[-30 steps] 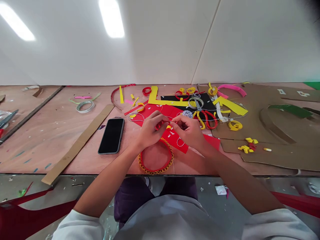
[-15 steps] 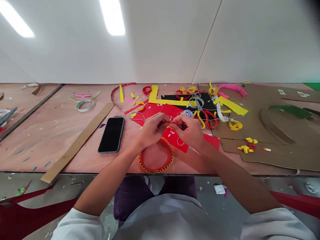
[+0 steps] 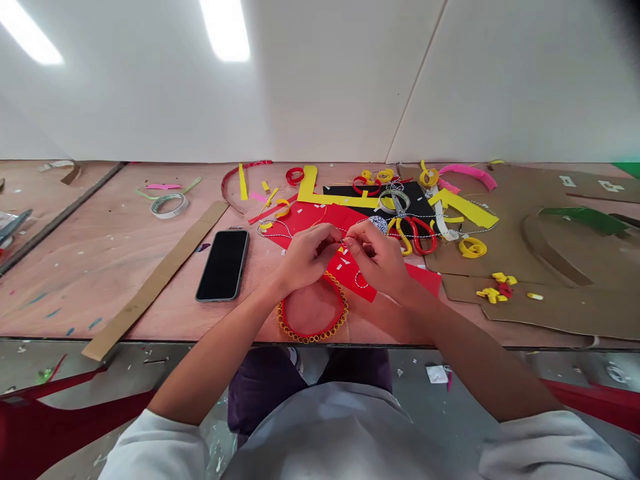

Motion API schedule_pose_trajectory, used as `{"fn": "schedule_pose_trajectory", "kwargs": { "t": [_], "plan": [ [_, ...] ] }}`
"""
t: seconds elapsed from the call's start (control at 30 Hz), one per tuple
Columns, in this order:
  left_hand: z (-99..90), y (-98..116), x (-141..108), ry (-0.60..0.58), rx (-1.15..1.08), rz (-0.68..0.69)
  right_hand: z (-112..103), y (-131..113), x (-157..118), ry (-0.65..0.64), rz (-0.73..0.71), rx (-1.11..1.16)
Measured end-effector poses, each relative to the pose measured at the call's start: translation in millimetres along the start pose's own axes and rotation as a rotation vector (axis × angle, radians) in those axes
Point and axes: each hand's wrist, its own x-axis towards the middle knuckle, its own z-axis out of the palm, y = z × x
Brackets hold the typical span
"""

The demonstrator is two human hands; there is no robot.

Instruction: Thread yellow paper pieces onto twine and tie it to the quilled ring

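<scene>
Above red card [image 3: 357, 280] — left hand [image 3: 306, 257] and right hand [image 3: 377, 260] meet; both pinch twine [image 3: 343, 241].

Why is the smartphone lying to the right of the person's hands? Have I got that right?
Not quite: the smartphone lies to the left of the person's left hand and right hand, not to their right, as the head view shows.

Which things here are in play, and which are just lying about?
In play:
left hand and right hand, pinching something too small to make out
red card under the hands
coil-edged red paper ring, probably

Lying about:
phone
scissors
tape roll
cardboard strip
</scene>
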Motion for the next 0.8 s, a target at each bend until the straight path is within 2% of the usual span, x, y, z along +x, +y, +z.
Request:
{"fn": "schedule_pose_trajectory", "kwargs": {
  "t": [0.17, 0.33, 0.57, 0.8],
  "plan": [
    [-0.9, 0.4, 0.3, -0.048, -0.088, -0.001, -1.1, -1.5, 0.8, -0.046, 0.126, 0.035],
    [-1.4, -0.1, 0.2, -0.056, -0.145, -0.01, -0.1, -2.4, 1.2, -0.078, 0.178, 0.085],
    [-0.4, -0.5, 0.5, -0.007, -0.147, -0.037, -1.0, -3.7, 2.3, -0.106, 0.235, 0.17],
    [-0.3, 2.4, 0.7, 0.056, -0.056, -0.029, -2.3, -4.9, 5.3, -0.099, 0.268, 0.179]
  ]
}}
